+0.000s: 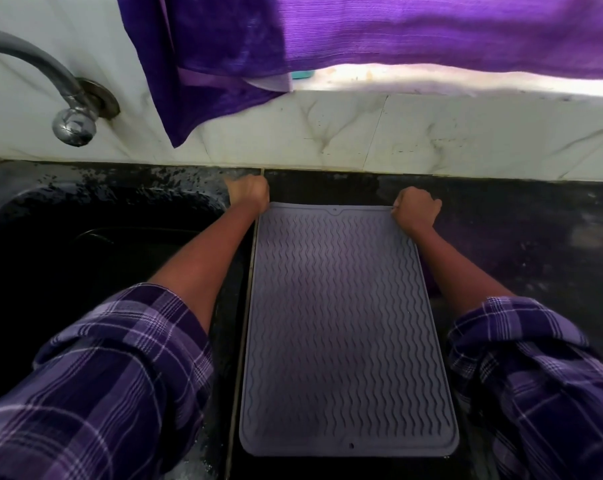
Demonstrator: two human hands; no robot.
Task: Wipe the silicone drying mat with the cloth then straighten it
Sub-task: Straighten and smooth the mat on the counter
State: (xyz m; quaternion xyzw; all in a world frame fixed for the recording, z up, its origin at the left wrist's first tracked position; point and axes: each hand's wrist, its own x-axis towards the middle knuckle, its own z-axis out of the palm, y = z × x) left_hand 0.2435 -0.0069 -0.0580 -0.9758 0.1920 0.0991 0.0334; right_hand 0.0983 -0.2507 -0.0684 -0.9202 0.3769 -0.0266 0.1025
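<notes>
I judge this the straightening step: my left hand (pixel 248 192) and right hand (pixel 416 210) have fingers curled, pinching the grey wavy-ribbed silicone mat's (pixel 345 327) far corners, next needing an even pull.

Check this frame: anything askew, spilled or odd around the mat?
The silicone drying mat lies flat and unfolded, but its left edge runs slightly slanted to the counter seam beside the sink. Left hand and right hand hold its far corners. No spill visible.
</notes>
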